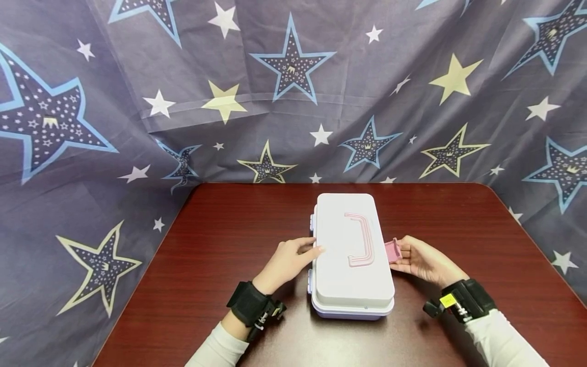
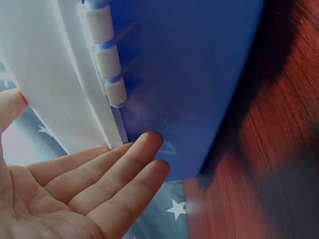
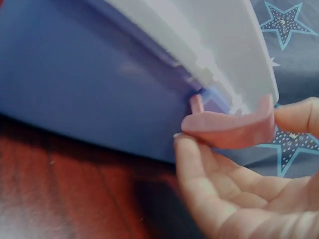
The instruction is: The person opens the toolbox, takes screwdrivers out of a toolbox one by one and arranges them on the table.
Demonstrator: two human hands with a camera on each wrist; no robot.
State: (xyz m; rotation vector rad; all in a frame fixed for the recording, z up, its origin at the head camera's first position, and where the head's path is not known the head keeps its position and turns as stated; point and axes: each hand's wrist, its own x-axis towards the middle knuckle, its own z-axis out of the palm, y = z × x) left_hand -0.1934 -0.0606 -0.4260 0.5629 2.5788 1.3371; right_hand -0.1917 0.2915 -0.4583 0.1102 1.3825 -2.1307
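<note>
A lidded plastic box (image 1: 337, 280) with a white lid and a blue-violet base stands lengthwise on the table, its lid down. A pink carrying handle (image 1: 367, 239) lies folded on top. My left hand (image 1: 289, 261) rests against the hinge side, fingers fairly straight along the wall and thumb at the lid's edge; white-and-blue hinge knuckles (image 2: 107, 62) show just above the fingers. On the opposite side, my right hand (image 1: 424, 260) pinches a pink latch (image 3: 234, 129) between thumb and fingers. That latch is swung outward, its upper end apart from the lid and its arm still joined to the box.
The dark red wooden table (image 1: 238, 219) runs under the box. Behind and beside it hangs a grey star-patterned cloth (image 1: 293, 127). A black strap with a small camera (image 1: 252, 306) is on the left wrist, and a similar strap (image 1: 472, 298) on the right.
</note>
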